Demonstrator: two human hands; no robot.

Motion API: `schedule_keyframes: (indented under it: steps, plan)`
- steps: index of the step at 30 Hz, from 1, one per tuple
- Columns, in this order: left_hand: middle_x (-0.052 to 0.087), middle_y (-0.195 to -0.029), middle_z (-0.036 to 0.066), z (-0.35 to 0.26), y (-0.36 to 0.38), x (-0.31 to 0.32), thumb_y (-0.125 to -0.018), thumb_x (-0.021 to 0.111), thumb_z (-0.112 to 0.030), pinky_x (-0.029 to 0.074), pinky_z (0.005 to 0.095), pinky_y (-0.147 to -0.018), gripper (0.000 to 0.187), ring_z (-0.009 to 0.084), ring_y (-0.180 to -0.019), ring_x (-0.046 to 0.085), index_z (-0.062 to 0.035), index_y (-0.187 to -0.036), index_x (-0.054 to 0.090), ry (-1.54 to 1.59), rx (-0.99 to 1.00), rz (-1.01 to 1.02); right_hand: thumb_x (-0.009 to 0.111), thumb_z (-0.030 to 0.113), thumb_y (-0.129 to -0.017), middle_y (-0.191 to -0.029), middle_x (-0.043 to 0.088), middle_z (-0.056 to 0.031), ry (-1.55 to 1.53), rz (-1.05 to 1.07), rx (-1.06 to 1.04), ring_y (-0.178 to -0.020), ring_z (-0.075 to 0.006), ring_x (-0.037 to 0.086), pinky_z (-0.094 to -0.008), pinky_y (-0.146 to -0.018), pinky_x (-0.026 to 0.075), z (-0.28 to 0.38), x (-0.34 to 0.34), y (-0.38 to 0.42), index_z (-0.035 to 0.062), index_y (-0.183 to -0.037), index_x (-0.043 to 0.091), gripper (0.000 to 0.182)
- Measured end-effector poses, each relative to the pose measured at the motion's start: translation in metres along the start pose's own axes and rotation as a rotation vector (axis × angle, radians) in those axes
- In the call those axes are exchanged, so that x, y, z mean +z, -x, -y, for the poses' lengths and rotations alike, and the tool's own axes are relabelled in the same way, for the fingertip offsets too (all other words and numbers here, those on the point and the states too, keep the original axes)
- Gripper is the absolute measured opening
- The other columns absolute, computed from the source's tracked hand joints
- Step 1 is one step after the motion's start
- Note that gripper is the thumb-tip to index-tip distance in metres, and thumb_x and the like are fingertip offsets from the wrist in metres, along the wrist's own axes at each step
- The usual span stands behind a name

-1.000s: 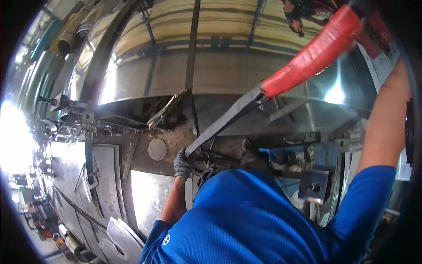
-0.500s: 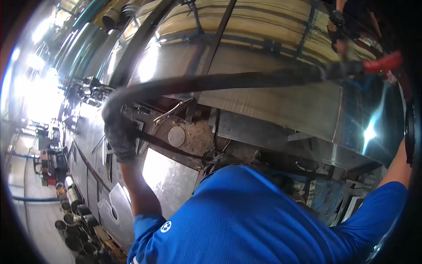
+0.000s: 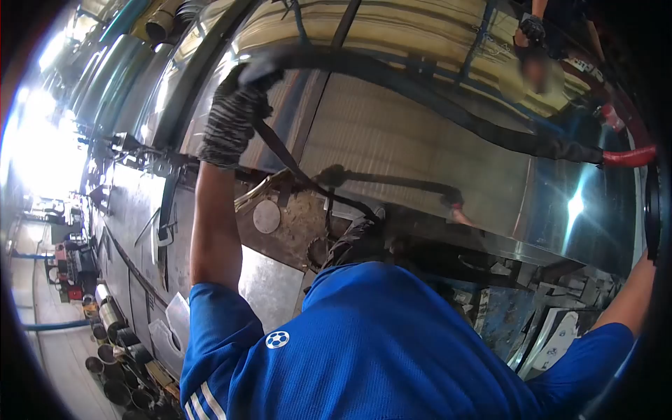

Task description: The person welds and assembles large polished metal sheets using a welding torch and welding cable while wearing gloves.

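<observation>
My left hand (image 3: 234,115), in a dark grey striped glove, is raised at the upper left. Its fingers are wrapped round a black sleeve-like hose (image 3: 420,91). The hose arcs right across a shiny metal sheet (image 3: 406,133) to a red end piece (image 3: 630,157) near the right edge. A dark strap (image 3: 294,164) runs from beneath my left hand down towards my waist. My right forearm reaches up along the right edge, and the hand itself lies outside the visible picture.
At the upper right are a gloved hand (image 3: 532,29) and a blurred head, perhaps a reflection. A metal-topped bench (image 3: 269,287) lies below my left hand. Dark cylinders (image 3: 115,367) stand at the lower left. Metal scraps (image 3: 560,343) lie at the lower right.
My left hand has moved up and slightly right, lifting its end of the hose. The red end has moved down and right, and the hose now sags towards it.
</observation>
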State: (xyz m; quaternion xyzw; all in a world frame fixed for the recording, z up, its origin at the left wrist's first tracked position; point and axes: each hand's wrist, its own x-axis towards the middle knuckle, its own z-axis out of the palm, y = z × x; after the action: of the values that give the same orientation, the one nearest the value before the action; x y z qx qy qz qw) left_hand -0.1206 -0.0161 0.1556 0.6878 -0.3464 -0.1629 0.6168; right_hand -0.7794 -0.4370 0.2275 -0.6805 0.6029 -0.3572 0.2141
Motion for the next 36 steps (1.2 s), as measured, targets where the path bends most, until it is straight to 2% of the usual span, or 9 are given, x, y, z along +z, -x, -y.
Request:
schedule_keyframes:
  steps: [3,7,10,13,15,18,22,27,36]
  plan:
    - [0.057,-0.071,-0.002,0.033,-0.045,0.023,-0.089,0.081,-0.034,0.046,0.0271,-0.054,0.043,0.0105,-0.059,0.057,-0.0052,-0.117,0.065,-0.212,-0.199,0.125,0.056,0.067,-0.094,-0.055,0.051,-0.0026,0.018,-0.032,0.014,-0.041,-0.0171,0.048,-0.0336,-0.041,0.041,0.014,0.000,-0.005,0.0073,-0.097,0.063,0.060]
    - [0.054,-0.070,-0.004,0.110,-0.103,0.046,-0.088,0.081,-0.035,0.041,0.0260,-0.050,0.034,0.0087,-0.055,0.052,-0.0104,-0.106,0.067,0.044,-0.316,0.238,0.056,0.066,-0.094,-0.055,0.051,-0.0027,0.043,-0.076,0.021,-0.041,-0.0171,0.048,-0.0336,-0.040,0.041,0.037,0.000,-0.016,0.0072,-0.097,0.062,0.059]
    - [0.067,-0.078,0.002,0.163,-0.141,0.065,-0.090,0.080,-0.034,0.051,0.0274,-0.059,0.040,0.0164,-0.062,0.063,-0.0038,-0.114,0.070,-0.074,-0.322,0.387,0.056,0.066,-0.094,-0.055,0.051,-0.0028,0.087,-0.100,0.045,-0.041,-0.0171,0.048,-0.0336,-0.040,0.042,0.056,0.009,-0.030,0.0071,-0.096,0.062,0.059]
    - [0.073,-0.089,0.009,0.187,-0.146,0.090,-0.088,0.078,-0.037,0.057,0.0369,-0.073,0.039,0.0283,-0.079,0.072,-0.0038,-0.108,0.072,-0.561,0.021,0.431,0.056,0.066,-0.094,-0.056,0.051,-0.0029,0.129,-0.122,0.051,-0.041,-0.0171,0.048,-0.0336,-0.040,0.042,0.078,0.020,-0.050,0.0070,-0.096,0.062,0.059]
    - [0.071,-0.118,0.021,0.197,-0.152,0.103,-0.087,0.074,-0.040,0.051,0.0478,-0.099,0.048,0.0399,-0.112,0.066,-0.0050,-0.119,0.070,-0.842,0.489,0.506,0.056,0.065,-0.094,-0.056,0.051,-0.0030,0.168,-0.126,0.054,-0.041,-0.0171,0.048,-0.0336,-0.040,0.042,0.093,0.033,-0.065,0.0069,-0.096,0.062,0.059]
    - [0.053,-0.147,0.025,0.223,-0.172,0.115,-0.088,0.071,-0.042,0.036,0.0533,-0.115,0.062,0.0413,-0.138,0.047,-0.0047,-0.137,0.060,-0.823,0.621,0.421,0.056,0.065,-0.094,-0.056,0.051,-0.0030,0.204,-0.130,0.046,-0.041,-0.0171,0.048,-0.0336,-0.040,0.042,0.110,0.050,-0.085,0.0068,-0.096,0.062,0.059]
    - [0.035,-0.160,0.026,0.250,-0.260,0.134,-0.092,0.064,-0.053,0.018,0.0543,-0.124,0.081,0.0439,-0.149,0.029,-0.0023,-0.151,0.044,-0.990,0.528,0.399,0.056,0.065,-0.095,-0.056,0.051,-0.0032,0.266,-0.114,-0.001,-0.041,-0.0172,0.048,-0.0336,-0.040,0.042,0.144,0.076,-0.126,0.0067,-0.095,0.062,0.058]
    - [0.030,-0.163,0.026,0.294,-0.314,0.162,-0.096,0.045,-0.067,0.016,0.0531,-0.125,0.089,0.0460,-0.150,0.028,0.0002,-0.155,0.037,-1.105,0.388,0.381,0.056,0.064,-0.095,-0.056,0.051,-0.0033,0.335,-0.079,-0.042,-0.041,-0.0172,0.048,-0.0336,-0.040,0.042,0.180,0.116,-0.180,0.0066,-0.095,0.062,0.058]
    - [0.035,-0.160,0.027,0.289,-0.315,0.158,-0.097,0.046,-0.067,0.018,0.0568,-0.122,0.085,0.0467,-0.148,0.031,-0.0017,-0.151,0.045,-1.019,0.414,0.350,0.056,0.063,-0.095,-0.056,0.051,-0.0035,0.340,-0.045,-0.105,-0.042,-0.0172,0.048,-0.0336,-0.040,0.042,0.252,0.190,-0.244,0.0063,-0.095,0.062,0.057]
